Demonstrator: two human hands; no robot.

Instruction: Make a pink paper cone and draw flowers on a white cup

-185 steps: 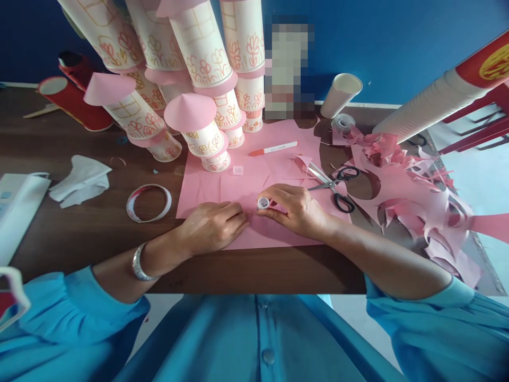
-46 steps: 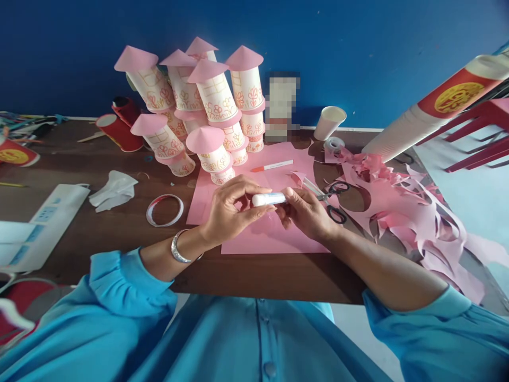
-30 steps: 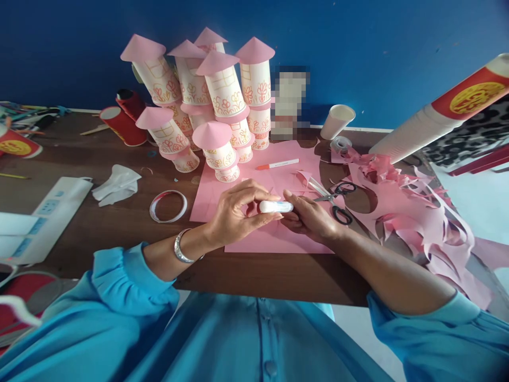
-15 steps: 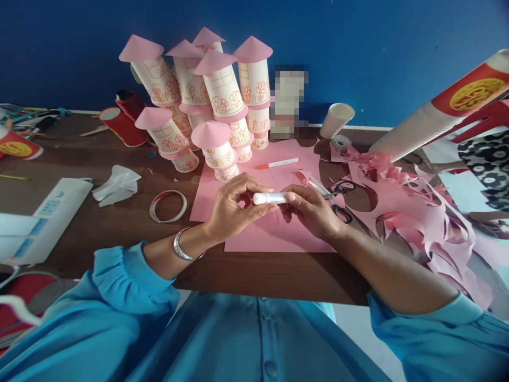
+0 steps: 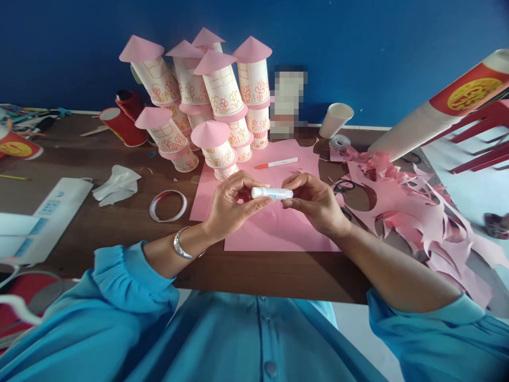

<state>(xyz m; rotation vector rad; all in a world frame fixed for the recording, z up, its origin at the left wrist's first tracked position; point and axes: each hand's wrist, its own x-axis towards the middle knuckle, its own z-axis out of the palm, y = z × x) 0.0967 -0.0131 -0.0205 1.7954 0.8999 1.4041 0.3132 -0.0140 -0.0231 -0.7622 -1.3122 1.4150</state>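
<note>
Over a pink paper sheet [image 5: 246, 236], my left hand [image 5: 233, 204] pinches one end of a small white tube [image 5: 272, 193] with a blue label. My right hand [image 5: 314, 204] holds the tube's other end between thumb and fingers. The tube lies level between both hands. Behind them, a red-and-white marker [image 5: 277, 163] rests on the pink paper. Paper-cup towers [image 5: 226, 90] with pink cone roofs and drawn flowers stand behind the sheet. Dark-handled scissors [image 5: 344, 185] lie beside my right hand, partly hidden by it.
A tape roll [image 5: 167, 206], crumpled white paper [image 5: 117, 185] and a white power strip [image 5: 58, 217] lie on the left. Pink paper scraps [image 5: 413, 212] cover the right side. A white cup [image 5: 336, 120] and a tall cup stack [image 5: 429, 119] stand at the back right.
My right hand has turned and moved slightly right and up, showing more of the tube's right end. The patterned cloth at the far right has left the view.
</note>
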